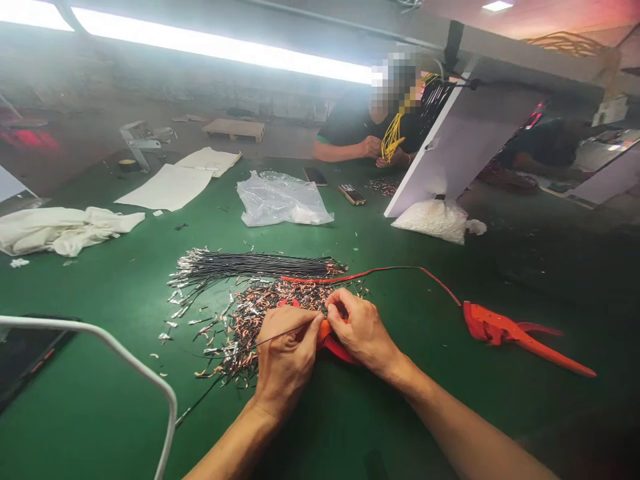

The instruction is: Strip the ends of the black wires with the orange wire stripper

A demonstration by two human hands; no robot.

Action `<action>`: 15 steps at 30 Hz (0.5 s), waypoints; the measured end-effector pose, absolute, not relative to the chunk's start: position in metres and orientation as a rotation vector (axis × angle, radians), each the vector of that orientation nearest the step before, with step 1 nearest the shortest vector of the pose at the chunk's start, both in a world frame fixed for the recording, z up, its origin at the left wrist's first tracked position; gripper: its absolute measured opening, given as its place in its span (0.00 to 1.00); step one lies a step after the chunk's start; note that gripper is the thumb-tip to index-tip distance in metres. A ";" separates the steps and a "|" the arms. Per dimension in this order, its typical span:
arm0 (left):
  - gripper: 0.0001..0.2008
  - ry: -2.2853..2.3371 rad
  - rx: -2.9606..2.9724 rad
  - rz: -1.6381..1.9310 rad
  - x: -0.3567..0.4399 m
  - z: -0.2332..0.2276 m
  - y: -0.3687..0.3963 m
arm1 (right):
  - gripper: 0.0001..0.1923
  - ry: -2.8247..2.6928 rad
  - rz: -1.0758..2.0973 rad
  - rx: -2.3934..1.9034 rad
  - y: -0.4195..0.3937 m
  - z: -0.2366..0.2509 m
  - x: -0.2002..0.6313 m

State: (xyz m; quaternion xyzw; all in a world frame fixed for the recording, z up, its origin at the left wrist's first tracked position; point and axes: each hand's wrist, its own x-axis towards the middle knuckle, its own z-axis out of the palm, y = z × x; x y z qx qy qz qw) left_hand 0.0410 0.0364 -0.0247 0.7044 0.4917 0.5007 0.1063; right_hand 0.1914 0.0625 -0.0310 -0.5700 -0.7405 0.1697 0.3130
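Observation:
A thin black wire (273, 338) is pinched between the thumb and fingers of my left hand (285, 350), and its tail slants down to the lower left. My right hand (364, 330) is closed in a pinch close to the left fingertips; what sits in it is too small to make out. Beneath both hands lies an orange-red tool (345, 351), mostly covered. Around my left hand spreads a pile of short black wire scraps with copper ends (245, 327). Just beyond it rests a bundle of long black wires (265, 264) with silvery terminals at the left.
An orange-red hand tool (500, 327) lies right, with a red strip (373, 270) leading from it. Behind are a plastic bag (283, 197), phones (353, 194), a white bag (433, 221) and cloth (65, 230). A white tube (167, 393) arcs left. A person opposite handles yellow cables (393, 137).

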 end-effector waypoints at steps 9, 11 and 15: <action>0.06 1.435 1.786 1.519 0.044 -0.024 0.034 | 0.08 -1.867 0.469 -1.533 0.062 -0.029 0.193; 0.05 1.438 1.712 1.550 0.043 -0.027 0.036 | 0.09 -1.856 0.488 -1.511 0.062 -0.028 0.192; 0.06 1.412 1.475 1.525 0.040 -0.030 0.039 | 0.11 -1.882 0.512 -1.439 0.061 -0.026 0.193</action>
